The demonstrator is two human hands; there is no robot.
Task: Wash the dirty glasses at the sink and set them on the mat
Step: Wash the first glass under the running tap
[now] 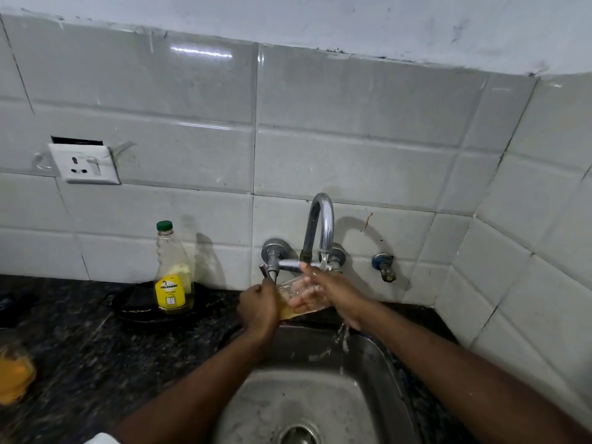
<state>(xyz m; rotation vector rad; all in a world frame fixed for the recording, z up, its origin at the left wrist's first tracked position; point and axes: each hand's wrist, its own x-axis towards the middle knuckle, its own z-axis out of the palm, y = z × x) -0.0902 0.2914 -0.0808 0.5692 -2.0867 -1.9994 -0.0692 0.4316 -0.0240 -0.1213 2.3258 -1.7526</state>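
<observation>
Gripping the tilted glass [296, 301] in my left hand [258, 310] over the sink [376, 357], I have the straight fingers of my right hand [339, 298] inside it. Water from the tap [321, 219] runs over them.

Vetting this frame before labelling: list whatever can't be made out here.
Head view:
Right hand fingers: inside or behind the glass, blurred by water and glass.
Glass's left end: covered by the left hand.
Orange object: blurred, cut by the left edge.
Sink drain: cut by the bottom edge.
Green-capped bottle label: too small to read.
</observation>
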